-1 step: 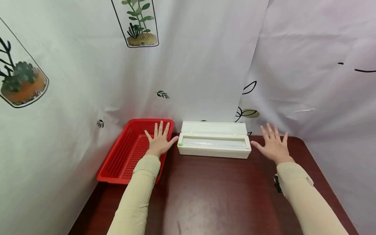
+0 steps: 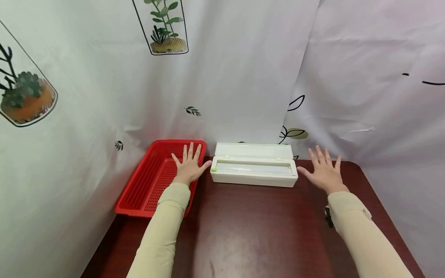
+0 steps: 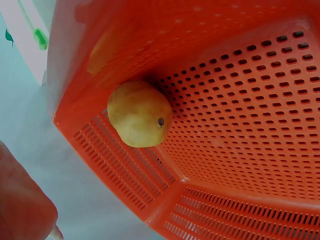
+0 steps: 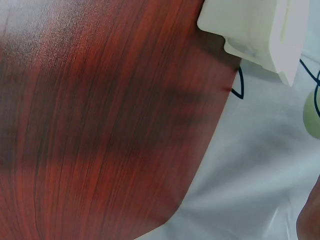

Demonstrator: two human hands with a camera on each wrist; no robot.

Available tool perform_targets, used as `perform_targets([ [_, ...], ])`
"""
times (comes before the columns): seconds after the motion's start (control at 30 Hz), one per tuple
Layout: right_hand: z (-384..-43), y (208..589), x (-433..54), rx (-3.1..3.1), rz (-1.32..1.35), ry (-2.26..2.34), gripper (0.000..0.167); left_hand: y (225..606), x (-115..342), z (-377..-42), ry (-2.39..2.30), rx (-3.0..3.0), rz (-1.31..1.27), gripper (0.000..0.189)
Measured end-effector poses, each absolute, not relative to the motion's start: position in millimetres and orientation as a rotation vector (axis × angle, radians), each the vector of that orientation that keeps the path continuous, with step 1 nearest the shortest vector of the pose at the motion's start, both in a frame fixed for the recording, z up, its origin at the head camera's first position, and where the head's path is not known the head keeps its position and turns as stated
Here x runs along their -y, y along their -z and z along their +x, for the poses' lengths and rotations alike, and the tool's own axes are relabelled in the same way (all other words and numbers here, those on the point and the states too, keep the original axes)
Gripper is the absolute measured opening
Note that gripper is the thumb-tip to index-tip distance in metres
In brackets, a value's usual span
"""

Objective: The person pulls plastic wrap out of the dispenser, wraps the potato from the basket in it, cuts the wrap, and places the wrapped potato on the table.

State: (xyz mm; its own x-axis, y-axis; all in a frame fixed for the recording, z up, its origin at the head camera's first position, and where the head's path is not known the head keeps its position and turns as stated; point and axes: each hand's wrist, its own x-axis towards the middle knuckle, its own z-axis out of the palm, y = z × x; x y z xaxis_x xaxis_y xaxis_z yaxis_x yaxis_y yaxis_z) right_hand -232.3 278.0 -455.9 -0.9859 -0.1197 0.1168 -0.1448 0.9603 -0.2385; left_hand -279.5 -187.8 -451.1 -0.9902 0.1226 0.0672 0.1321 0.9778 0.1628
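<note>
My left hand is held with fingers spread over the right side of a red plastic basket. Inside the basket, in the left wrist view, lies a roundish yellow fruit with a dark spot at one end; its exact kind is unclear. The head view does not show this fruit. Between the hands stands a white cling film dispenser, its lid up, a roll of clear film inside and a green slider at its left. My right hand, fingers spread, is just right of the dispenser and holds nothing.
The dark red wooden table has a rounded far right corner. A white patterned curtain hangs behind it and along both sides. A small black object shows beside the right sleeve.
</note>
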Motion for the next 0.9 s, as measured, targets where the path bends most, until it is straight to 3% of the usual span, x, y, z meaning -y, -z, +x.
perform_targets([
  [0.3,-238,458,-270,2.980,0.214,-0.416,0.085,448,189,-280,0.313,3.085,-0.183,0.082],
  [0.57,-250,464,-236,3.004,0.337,-0.749,0.041,440,143,-284,0.347,3.089,-0.478,0.037],
  [0.73,-248,484,-216,3.094,0.362,-0.708,0.045,457,126,-281,0.180,3.210,-0.462,0.031],
  [0.9,-249,491,-205,3.141,0.182,-0.782,0.052,466,125,-282,0.179,3.244,-0.354,0.027],
])
